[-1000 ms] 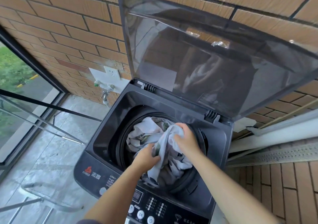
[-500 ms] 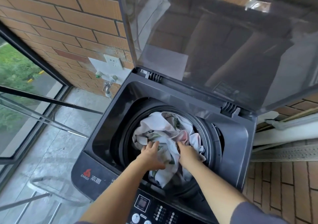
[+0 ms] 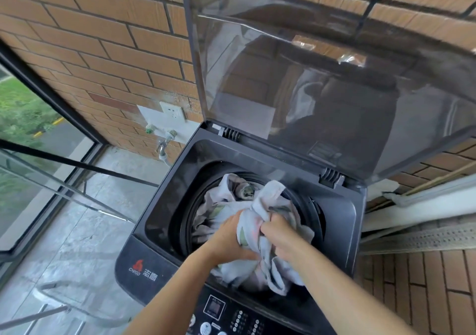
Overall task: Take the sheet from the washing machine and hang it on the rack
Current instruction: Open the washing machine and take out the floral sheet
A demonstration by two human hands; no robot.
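Note:
A dark grey top-loading washing machine [image 3: 154,231] stands against the brick wall with its tinted lid [image 3: 322,90] raised. A crumpled pale sheet [image 3: 268,200] with a faint green and pink print fills the drum and bunches up over its front rim. My left hand [image 3: 229,239] grips the bunch from the left. My right hand [image 3: 280,234] is closed on the same bunch from the right, close beside the left. Both hands are above the front part of the drum opening. A metal bar, possibly part of the rack [image 3: 33,316], shows at the bottom left.
A white socket plate and water taps [image 3: 164,126] sit on the wall left of the machine. A glass railing with black bars [image 3: 64,159] runs along the left. White and metal rails [image 3: 417,218] lie to the right. The control panel [image 3: 231,319] is below my arms.
Half a second ago my hands were pressed down into the sheet in the drum. Now both are closed on a gathered bunch that is lifted higher toward the front rim.

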